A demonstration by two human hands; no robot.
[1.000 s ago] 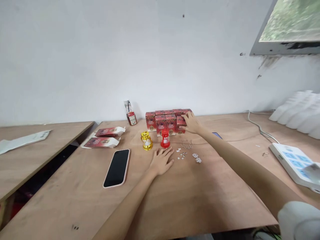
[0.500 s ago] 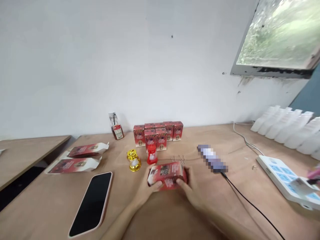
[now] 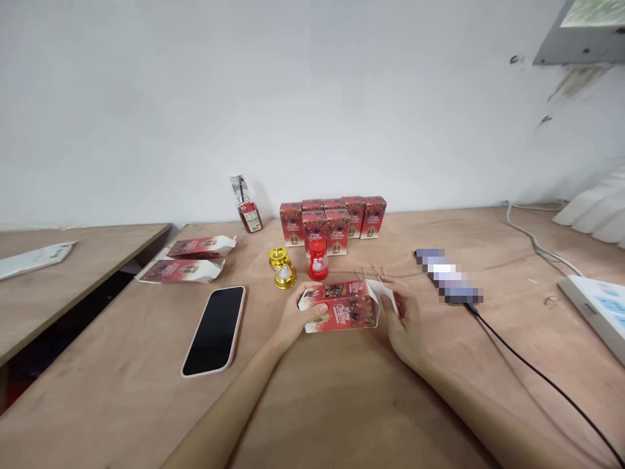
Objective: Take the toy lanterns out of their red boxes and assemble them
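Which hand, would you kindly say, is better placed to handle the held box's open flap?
Probably the right: the right hand is already at the white flap, while the left hand grips the box near its other end.

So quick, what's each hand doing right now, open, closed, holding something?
Left hand: closed, holding the red box.
Right hand: at the box's end flap; whether its grip is closed cannot be told.

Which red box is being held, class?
The sideways box in the left hand, right hand at its flap; the upright boxes and leftmost cartons are untouched.
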